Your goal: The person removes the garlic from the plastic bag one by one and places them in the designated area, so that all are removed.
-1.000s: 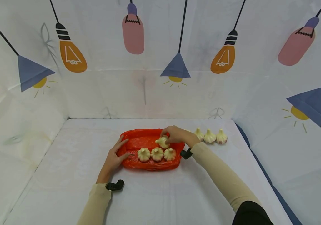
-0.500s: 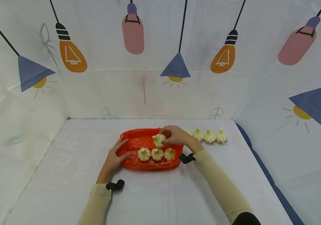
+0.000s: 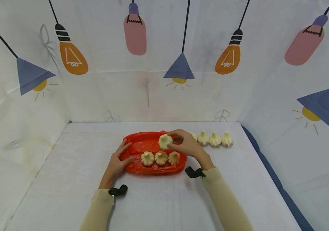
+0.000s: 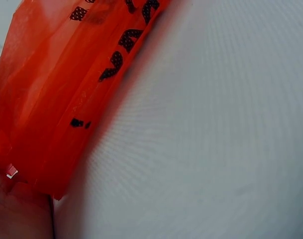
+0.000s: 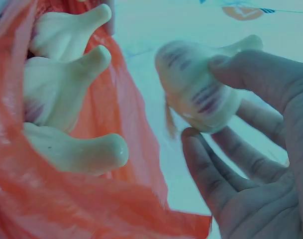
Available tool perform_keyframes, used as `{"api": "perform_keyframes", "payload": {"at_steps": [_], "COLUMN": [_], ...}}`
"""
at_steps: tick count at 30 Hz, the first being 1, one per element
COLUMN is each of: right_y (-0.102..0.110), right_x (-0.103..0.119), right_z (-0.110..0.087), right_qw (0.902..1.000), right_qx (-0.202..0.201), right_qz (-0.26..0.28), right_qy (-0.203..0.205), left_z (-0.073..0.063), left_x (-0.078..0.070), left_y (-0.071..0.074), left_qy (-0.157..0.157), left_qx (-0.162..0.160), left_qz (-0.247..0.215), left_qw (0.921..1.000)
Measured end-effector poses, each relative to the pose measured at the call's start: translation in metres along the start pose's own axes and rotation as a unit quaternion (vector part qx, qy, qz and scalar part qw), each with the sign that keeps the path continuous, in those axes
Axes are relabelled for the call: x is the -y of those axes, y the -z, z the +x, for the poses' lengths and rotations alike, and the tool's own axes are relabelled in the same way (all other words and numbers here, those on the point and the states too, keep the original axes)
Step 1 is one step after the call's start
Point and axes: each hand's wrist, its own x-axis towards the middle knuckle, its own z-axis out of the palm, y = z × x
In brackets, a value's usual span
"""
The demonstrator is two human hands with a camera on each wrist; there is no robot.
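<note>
My right hand (image 3: 183,142) pinches a pale garlic bulb (image 3: 165,141) between thumb and fingertips over the back right of an open red plastic bag (image 3: 141,146). In the head view its round underside faces me; the right wrist view shows purple streaks on the garlic bulb (image 5: 201,89) and its stem pointing away. My left hand (image 3: 118,160) holds the bag's left end, thumb and fingertips over the rim. Three more garlic bulbs (image 3: 161,158) stand in a row along the front inside the bag, stems up. The left wrist view shows the bag's side (image 4: 66,99) with black print.
Several garlic bulbs (image 3: 215,140) stand in a row on the white table (image 3: 158,202) to the right of the bag, the leftmost partly hidden by my right hand. White sheeting (image 3: 109,93) with printed lamps rises behind and beside the table.
My right hand has turned the garlic bulb: its stem pointed left a second ago, and now its underside shows. The hand and forearm have swung slightly; my left hand stays put.
</note>
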Motion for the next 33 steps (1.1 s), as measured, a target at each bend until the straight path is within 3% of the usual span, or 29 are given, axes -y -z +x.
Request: {"api": "perform_keyframes", "payload": {"at_steps": [7,19,22,29,33], "right_y": [-0.001,0.002,0.004,0.003,0.0], "right_x": [-0.005,-0.026,-0.034,-0.048,-0.057], "right_z": [-0.026,-0.073,-0.08,-0.092,-0.095], "right_qw": [0.993,0.9656,0.9598,0.9432,0.935], "right_qx": [-0.087,-0.202,-0.231,-0.298,-0.317], "right_qz": [0.066,0.135,0.138,0.147,0.158], "right_qy": [0.045,0.091,0.08,0.004,-0.015], "left_z": [-0.002,-0.002,-0.001,0.0,0.002], "left_x": [-0.002,-0.003,-0.002,-0.006,-0.006], "left_y": [0.001,0.0,0.0,-0.002,-0.002], "left_qy": [-0.001,0.009,0.008,0.016,0.026], "left_qx": [-0.001,0.008,0.008,0.011,0.014], "left_qz": [0.0,0.007,0.009,0.005,0.003], "left_qw": [1.0,0.9999,0.9999,0.9998,0.9996]}}
